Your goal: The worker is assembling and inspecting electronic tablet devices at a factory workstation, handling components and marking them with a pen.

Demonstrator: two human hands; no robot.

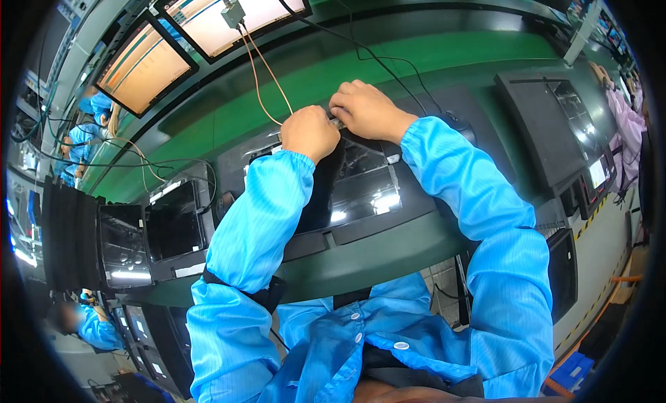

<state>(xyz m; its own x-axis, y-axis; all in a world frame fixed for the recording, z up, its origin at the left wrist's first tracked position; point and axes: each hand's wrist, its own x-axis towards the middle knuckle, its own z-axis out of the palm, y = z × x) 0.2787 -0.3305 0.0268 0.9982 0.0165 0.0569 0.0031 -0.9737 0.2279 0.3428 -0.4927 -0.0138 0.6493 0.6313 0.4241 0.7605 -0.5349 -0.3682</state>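
Observation:
A glossy black screen panel [361,184] lies on a dark mat in front of me, reflecting the ceiling lights. At its far edge my left hand [310,134] is closed in a fist. Close against it, my right hand [368,112] has its fingers bent and pressed together. A small piece [338,123] shows between the two hands, too covered to name. Two thin light-coloured cables [267,73] run from a small grey box [233,13] down to beside my left hand; their lower ends are hidden there.
Two lit monitors [147,64] stand at the back left. More dark panels [173,223] lie on the left of the green bench [479,49]. A black foam tray [541,136] with a panel is at the right. Black cables [374,53] cross behind my hands. Co-workers [97,327] sit leftward.

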